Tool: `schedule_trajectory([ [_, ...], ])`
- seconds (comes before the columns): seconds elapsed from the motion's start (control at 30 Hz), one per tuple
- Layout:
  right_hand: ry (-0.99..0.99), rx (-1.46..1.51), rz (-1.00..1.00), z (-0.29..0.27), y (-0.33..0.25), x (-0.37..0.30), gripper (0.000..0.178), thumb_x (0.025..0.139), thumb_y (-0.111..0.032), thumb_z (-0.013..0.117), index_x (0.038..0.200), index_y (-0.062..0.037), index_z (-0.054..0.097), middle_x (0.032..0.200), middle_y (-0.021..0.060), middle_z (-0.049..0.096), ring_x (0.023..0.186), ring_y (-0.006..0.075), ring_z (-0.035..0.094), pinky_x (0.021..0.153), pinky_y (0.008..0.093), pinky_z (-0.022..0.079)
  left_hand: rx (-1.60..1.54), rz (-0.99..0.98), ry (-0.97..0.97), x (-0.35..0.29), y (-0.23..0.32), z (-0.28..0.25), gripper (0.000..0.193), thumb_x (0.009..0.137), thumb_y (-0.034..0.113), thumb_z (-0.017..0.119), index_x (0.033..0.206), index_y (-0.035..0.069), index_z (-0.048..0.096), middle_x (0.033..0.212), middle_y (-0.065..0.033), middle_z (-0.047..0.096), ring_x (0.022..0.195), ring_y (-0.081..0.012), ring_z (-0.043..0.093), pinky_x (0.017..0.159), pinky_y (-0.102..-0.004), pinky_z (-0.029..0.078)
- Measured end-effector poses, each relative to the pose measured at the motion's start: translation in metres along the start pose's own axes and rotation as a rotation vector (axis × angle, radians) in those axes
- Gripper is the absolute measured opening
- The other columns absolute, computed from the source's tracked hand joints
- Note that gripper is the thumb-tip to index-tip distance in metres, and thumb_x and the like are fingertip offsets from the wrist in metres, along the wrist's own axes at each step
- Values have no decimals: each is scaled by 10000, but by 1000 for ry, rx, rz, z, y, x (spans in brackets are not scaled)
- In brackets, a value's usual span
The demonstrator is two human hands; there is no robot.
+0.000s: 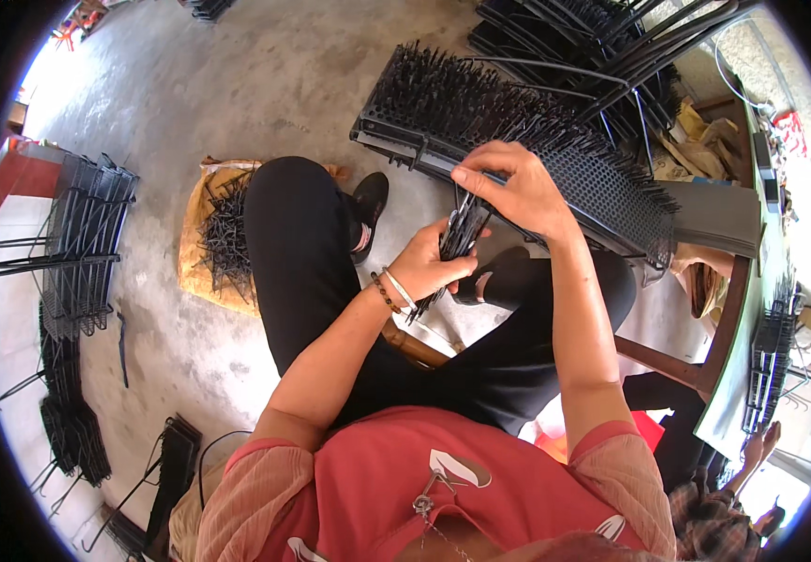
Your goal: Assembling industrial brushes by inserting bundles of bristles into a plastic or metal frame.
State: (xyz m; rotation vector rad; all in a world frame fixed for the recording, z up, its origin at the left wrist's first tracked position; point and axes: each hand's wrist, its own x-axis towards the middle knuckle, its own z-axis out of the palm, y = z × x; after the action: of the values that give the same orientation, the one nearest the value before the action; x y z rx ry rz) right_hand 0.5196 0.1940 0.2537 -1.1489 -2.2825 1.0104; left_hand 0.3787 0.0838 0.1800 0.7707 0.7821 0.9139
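Observation:
My left hand (424, 264) is closed around a bundle of thin black strips (463, 232), held tilted above the gap between my knees. Over the bundle's upper end is my right hand (523, 192), its thumb and fingers curled together. Whatever is pinched there is too small to make out. Just beyond my right hand stands a long black perforated rack (602, 183). Many black strips (452, 89) stick up from its holes, thickest toward the far left end. Fewer show at the near right end, where bare holes are visible.
On the floor to the left, a yellow sack (193, 267) lies under a heap of black strips (228, 229). Black wire racks (87, 234) are stacked along the left side. More black metal frames (602, 70) crowd the far right. Another person's hand (759, 448) shows beside the table (729, 398) at right.

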Motion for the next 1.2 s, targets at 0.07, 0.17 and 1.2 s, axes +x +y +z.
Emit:
schedule_trajectory([
  [0.07,-46,141,51,-2,0,-2,243,808,-275,698,873,-41,708,923,68,654,927,221,570,827,340,442,38,27,-14,1,-2,-1,353,802,22,611,1146,31,531,774,9,550,581,-59,522,461,-210,453],
  [0.17,-80,98,-133,-2,2,-5,206,813,-232,693,869,-35,707,924,63,657,926,202,570,846,336,431,66,18,-8,1,-2,0,350,794,21,615,1134,30,534,776,9,552,553,-60,517,451,-212,451],
  [1.2,820,41,-66,18,33,37,162,810,-136,695,949,-57,666,823,91,678,783,203,630,747,314,467,-216,-148,116,-1,5,1,564,808,40,605,1321,95,379,849,-37,567,575,-107,526,468,-243,409],
])
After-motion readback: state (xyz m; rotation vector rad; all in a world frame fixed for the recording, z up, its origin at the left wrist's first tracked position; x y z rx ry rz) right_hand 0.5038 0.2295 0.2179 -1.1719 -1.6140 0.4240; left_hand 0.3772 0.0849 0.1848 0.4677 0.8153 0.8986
